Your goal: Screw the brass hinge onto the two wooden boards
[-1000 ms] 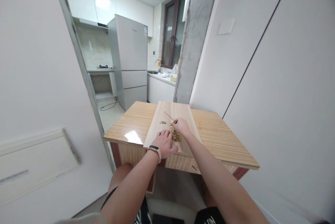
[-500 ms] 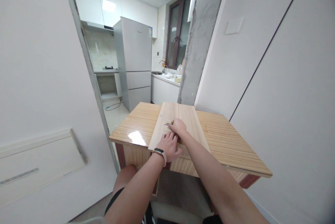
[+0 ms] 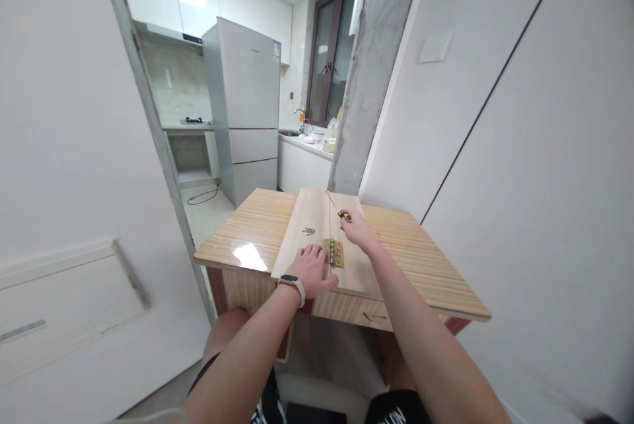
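Two boards (image 3: 317,239) lie side by side on the tabletop (image 3: 416,265) — a hinge (image 3: 334,253) across their seam, screws (image 3: 309,231) left of it.

Bare forearms — a white-strapped, dark-faced watch (image 3: 291,282) — black printed shorts (image 3: 396,409).

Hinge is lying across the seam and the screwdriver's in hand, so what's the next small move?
Probably pick a screw from the small pile of screws. The brass hinge lies across the seam, steadied by the left hand, while the right hand holds the screwdriver lifted away from it.

Home kitchen: fridge (image 3: 247,107), sink counter (image 3: 304,141)
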Available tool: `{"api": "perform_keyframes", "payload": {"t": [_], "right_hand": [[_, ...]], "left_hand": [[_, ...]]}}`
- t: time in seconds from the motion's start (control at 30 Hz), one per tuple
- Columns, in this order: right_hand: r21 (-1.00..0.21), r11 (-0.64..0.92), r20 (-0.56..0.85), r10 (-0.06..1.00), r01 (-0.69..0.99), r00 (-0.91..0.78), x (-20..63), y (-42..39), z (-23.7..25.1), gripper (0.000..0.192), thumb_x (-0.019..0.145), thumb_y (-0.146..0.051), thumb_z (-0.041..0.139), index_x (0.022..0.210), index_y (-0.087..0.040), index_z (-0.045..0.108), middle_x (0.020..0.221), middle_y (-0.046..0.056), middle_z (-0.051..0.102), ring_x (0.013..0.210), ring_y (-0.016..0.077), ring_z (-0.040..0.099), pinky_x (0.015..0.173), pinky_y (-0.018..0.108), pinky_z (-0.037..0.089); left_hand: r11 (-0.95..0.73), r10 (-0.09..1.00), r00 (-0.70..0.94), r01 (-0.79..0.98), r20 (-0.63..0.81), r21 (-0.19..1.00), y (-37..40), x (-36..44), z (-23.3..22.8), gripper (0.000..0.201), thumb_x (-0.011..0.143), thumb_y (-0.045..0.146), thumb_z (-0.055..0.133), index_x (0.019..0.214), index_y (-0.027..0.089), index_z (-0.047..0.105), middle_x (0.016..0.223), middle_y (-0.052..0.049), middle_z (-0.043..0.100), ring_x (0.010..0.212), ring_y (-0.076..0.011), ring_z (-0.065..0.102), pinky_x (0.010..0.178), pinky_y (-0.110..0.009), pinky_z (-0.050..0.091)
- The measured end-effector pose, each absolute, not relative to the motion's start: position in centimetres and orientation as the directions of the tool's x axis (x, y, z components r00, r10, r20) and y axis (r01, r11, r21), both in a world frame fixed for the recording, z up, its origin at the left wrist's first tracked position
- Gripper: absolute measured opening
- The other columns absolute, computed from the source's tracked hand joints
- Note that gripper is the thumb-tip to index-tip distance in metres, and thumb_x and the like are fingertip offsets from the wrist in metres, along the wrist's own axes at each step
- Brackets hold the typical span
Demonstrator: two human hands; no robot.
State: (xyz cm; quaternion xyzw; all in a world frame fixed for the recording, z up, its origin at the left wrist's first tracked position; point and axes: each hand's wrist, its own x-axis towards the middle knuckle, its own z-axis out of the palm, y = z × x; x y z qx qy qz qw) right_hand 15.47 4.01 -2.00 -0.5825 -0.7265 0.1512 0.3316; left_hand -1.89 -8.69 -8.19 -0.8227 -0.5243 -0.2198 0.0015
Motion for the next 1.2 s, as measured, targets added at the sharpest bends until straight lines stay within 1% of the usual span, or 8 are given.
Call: {"api": "perform_keyframes", "payload": {"t": [0.07, 0.17, 0.27, 0.4, 0.5, 0.63, 0.97, 1.2], "right_hand": [[-0.702, 0.288, 0.361, 0.932, 0.652, -0.022, 17.0, 3.0, -1.6, 0.034, 0.087, -0.024, 0.058, 0.120, -0.018, 0.062, 0.099, 0.006, 0.069, 0.079, 0.0167, 0.067, 0.073, 0.029, 0.051], [-0.796, 0.356, 0.474, 0.870, 0.489, 0.138, 18.6, 1.2, -1.1, 0.035, 0.084, -0.038, 0.065, 0.113, -0.018, 0.060, 0.097, 0.006, 0.069, 0.074, 0.0176, 0.067, 0.071, 0.032, 0.053], [-0.825, 0.476, 0.550, 0.799, 0.304, 0.242, 19.0, -0.5, -0.9, 0.044, 0.080, -0.046, 0.072, 0.111, -0.019, 0.056, 0.092, 0.007, 0.070, 0.076, 0.0195, 0.068, 0.072, 0.034, 0.055], [-0.822, 0.544, 0.569, 0.789, 0.167, 0.231, 17.9, -2.4, -1.2, 0.045, 0.080, -0.048, 0.074, 0.108, -0.019, 0.055, 0.094, 0.008, 0.069, 0.083, 0.0203, 0.068, 0.077, 0.036, 0.055], [-0.811, 0.557, 0.583, 0.793, 0.178, 0.174, 16.7, -3.2, -1.9, 0.042, 0.083, -0.048, 0.071, 0.109, -0.019, 0.056, 0.091, 0.006, 0.068, 0.081, 0.0192, 0.066, 0.077, 0.034, 0.054], [-0.800, 0.540, 0.583, 0.803, 0.260, 0.123, 15.3, -3.9, -2.7, 0.039, 0.085, -0.050, 0.067, 0.109, -0.021, 0.057, 0.087, 0.003, 0.066, 0.078, 0.0178, 0.064, 0.074, 0.032, 0.053], [-0.797, 0.537, 0.583, 0.804, 0.277, 0.119, 14.1, -3.9, -3.2, 0.037, 0.085, -0.049, 0.066, 0.107, -0.021, 0.055, 0.085, 0.003, 0.065, 0.075, 0.0178, 0.061, 0.070, 0.031, 0.051], [-0.765, 0.485, 0.571, 0.815, 0.423, 0.100, 13.6, -4.3, -2.4, 0.034, 0.082, -0.047, 0.069, 0.103, -0.023, 0.060, 0.075, -0.002, 0.060, 0.066, 0.0166, 0.057, 0.064, 0.028, 0.046]], "left_hand": [[-0.449, 0.867, 0.350, 0.857, 0.354, 0.253, -8.5, -2.0, -8.2, 0.059, 0.085, 0.065, 0.055, 0.125, 0.021, 0.053, 0.131, -0.013, 0.056, 0.124, -0.0325, 0.048, 0.107, -0.048, 0.036], [-0.414, 0.889, 0.307, 0.855, 0.340, 0.311, -8.2, -2.1, -8.4, 0.066, 0.086, 0.066, 0.053, 0.133, 0.020, 0.048, 0.132, -0.014, 0.057, 0.125, -0.0320, 0.049, 0.108, -0.047, 0.036], [-0.386, 0.906, 0.279, 0.852, 0.318, 0.353, -7.8, -2.3, -8.7, 0.067, 0.087, 0.061, 0.053, 0.139, 0.019, 0.044, 0.134, -0.014, 0.057, 0.126, -0.0315, 0.049, 0.109, -0.046, 0.036], [-0.395, 0.904, 0.286, 0.842, 0.316, 0.367, -7.3, -2.4, -9.1, 0.069, 0.084, 0.053, 0.059, 0.142, 0.020, 0.041, 0.138, -0.013, 0.055, 0.129, -0.0311, 0.048, 0.110, -0.045, 0.036], [-0.400, 0.901, 0.288, 0.841, 0.326, 0.364, -7.3, -2.4, -9.2, 0.068, 0.084, 0.052, 0.058, 0.141, 0.019, 0.042, 0.136, -0.014, 0.056, 0.128, -0.0311, 0.049, 0.110, -0.045, 0.036], [-0.399, 0.901, 0.290, 0.845, 0.323, 0.355, -7.4, -2.4, -9.2, 0.067, 0.085, 0.053, 0.058, 0.140, 0.018, 0.043, 0.135, -0.014, 0.057, 0.128, -0.0313, 0.049, 0.109, -0.046, 0.037], [-0.384, 0.912, 0.291, 0.856, 0.290, 0.347, -7.7, -2.4, -8.7, 0.065, 0.085, 0.054, 0.057, 0.139, 0.019, 0.043, 0.135, -0.015, 0.057, 0.129, -0.0321, 0.048, 0.109, -0.046, 0.036], [-0.396, 0.904, 0.299, 0.854, 0.305, 0.338, -7.6, -2.4, -8.9, 0.065, 0.086, 0.053, 0.056, 0.139, 0.018, 0.042, 0.134, -0.015, 0.057, 0.127, -0.0321, 0.048, 0.108, -0.047, 0.036]]}}
